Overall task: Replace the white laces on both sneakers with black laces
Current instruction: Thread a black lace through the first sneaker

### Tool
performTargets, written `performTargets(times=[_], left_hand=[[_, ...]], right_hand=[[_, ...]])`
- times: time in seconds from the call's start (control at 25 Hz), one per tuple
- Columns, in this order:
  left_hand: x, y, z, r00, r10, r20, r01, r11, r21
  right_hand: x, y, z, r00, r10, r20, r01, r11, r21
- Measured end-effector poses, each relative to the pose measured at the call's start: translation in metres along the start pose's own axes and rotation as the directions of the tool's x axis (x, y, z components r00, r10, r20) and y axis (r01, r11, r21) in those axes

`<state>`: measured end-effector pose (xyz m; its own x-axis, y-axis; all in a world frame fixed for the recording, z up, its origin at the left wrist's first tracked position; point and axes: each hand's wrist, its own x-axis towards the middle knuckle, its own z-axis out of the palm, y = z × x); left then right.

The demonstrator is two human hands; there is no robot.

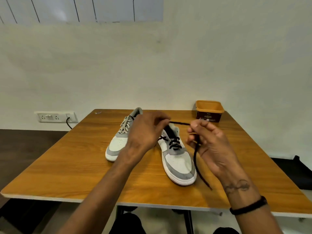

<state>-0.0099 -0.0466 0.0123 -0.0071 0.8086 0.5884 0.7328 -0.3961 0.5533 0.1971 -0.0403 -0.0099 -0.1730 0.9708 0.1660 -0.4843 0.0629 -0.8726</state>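
Partly threaded black lace, limp.

Wood-grain top, suede-and-leather shoes, cloth cords

The table shows a smooth, faintly glossy wood-grain veneer with a pale edge. Both sneakers pair matt grey suede-like panels with smooth white perforated leather and rubbery soles. The black lace looks woven cloth; the tub is smooth plastic.

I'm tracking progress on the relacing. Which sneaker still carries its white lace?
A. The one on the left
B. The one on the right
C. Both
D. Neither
A: the left sneaker shows a white lace, while the right sneaker already carries the black lace both hands are pulling.
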Motion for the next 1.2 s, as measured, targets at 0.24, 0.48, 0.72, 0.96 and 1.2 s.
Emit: performTargets(times=[0.24,0.48,0.72,0.96,1.2], left_hand=[[-0.018,-0.019,-0.024,0.946,-0.306,0.103,0.209,0.824,0.526],[-0.013,0.017,0.000,0.965,-0.028,0.259,0.072,0.985,-0.159],[-0.017,-0.008,0.009,0.991,-0.107,0.079,0.123,0.960,-0.252],[-0.025,-0.012,0.015,0.994,-0.025,0.103,0.037,0.992,-0.119],[-0.018,-0.019,0.024,0.999,0.026,-0.033,-0.029,0.995,-0.093]], right_hand=[[0.006,-0.026,-0.036,0.976,-0.135,-0.172,0.096,0.972,-0.217],[0.013,-0.032,-0.008,0.990,-0.039,0.136,0.107,0.839,-0.534],[0.026,-0.034,-0.009,0.978,-0.170,0.121,0.206,0.700,-0.684],[0.030,-0.012,-0.003,0.968,-0.037,0.247,0.214,0.632,-0.745],[0.035,-0.006,0.001,0.963,-0.163,0.217,0.271,0.619,-0.737]])
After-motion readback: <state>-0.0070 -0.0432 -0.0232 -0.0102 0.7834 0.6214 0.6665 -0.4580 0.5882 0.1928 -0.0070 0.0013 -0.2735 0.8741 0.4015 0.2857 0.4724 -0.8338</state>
